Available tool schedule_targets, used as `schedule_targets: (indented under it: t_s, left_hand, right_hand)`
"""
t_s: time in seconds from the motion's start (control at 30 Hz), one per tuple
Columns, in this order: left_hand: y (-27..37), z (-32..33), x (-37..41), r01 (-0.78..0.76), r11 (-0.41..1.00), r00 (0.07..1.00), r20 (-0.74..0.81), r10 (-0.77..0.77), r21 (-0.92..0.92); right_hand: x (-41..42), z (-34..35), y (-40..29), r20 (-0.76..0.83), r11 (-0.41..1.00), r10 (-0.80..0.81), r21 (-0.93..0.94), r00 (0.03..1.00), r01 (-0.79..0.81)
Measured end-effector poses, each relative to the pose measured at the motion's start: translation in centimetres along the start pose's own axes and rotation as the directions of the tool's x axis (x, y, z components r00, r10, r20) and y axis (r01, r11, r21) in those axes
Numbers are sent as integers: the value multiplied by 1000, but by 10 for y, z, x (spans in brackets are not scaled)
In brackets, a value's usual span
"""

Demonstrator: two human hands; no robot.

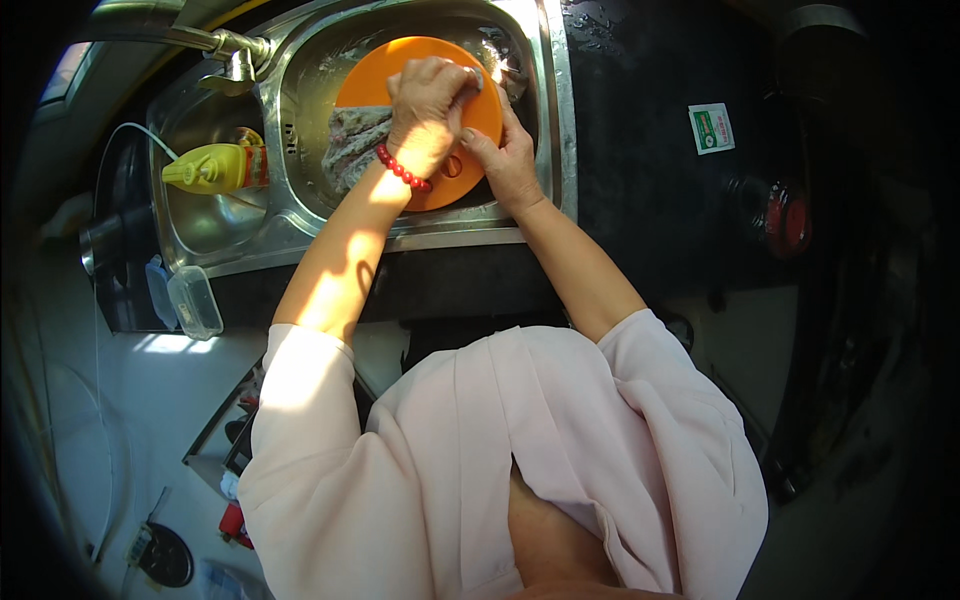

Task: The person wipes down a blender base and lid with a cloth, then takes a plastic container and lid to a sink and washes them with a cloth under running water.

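Note:
A round orange plastic board or lid [367, 79] is held over the larger basin of a steel sink [551, 169]. My right hand [510, 154] grips its right edge, thumb on top and fingers behind. My left hand, with a red bead bracelet, would be the one on the left of the picture [427, 105]; its fingers are curled on the orange surface near a small shiny metal piece [478, 79] that I cannot identify. A wet, crumpled grey patterned cloth [356, 139] lies beside that hand, over the board's left part.
A metal faucet [236, 67] reaches in at the upper left. A yellow pump bottle [206, 169] lies in the smaller basin. Clear plastic containers [195, 300] stand at the counter's front left edge. A green and white packet [711, 129] and a red-lidded jar [786, 219] are on the dark counter.

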State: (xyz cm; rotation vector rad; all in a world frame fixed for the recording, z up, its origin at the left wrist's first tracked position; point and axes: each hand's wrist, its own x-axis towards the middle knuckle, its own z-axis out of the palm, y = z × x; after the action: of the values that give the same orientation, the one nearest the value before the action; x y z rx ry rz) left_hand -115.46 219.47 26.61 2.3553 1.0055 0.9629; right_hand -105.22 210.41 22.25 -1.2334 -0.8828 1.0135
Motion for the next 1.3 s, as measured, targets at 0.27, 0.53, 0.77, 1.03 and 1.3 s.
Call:
schedule_targets:
  t_s: [0.27,0.53,0.77,1.03,1.3]
  left_hand:
    - [-117,-14,15,730,683,679,-95,-728,-12]
    - [-103,-50,-17,455,322,609,26,-793,-830]
    - [-70,-52,-14,302,422,761,-50,-647,-855]
    - [-125,-39,-35,647,674,644,-218,-734,-357]
    - [-124,5,-91,346,869,864,241,-442,353]
  right_hand:
    - [-6,2,-15,-9,973,-111,-206,994,107]
    - [-17,1,-35,260,729,-396,-494,881,474]
    - [0,2,-82,290,657,-284,-635,914,406]
    - [4,-14,-78,-103,969,-92,-239,990,65]
    - [22,-12,-100,-129,807,255,574,958,-138]
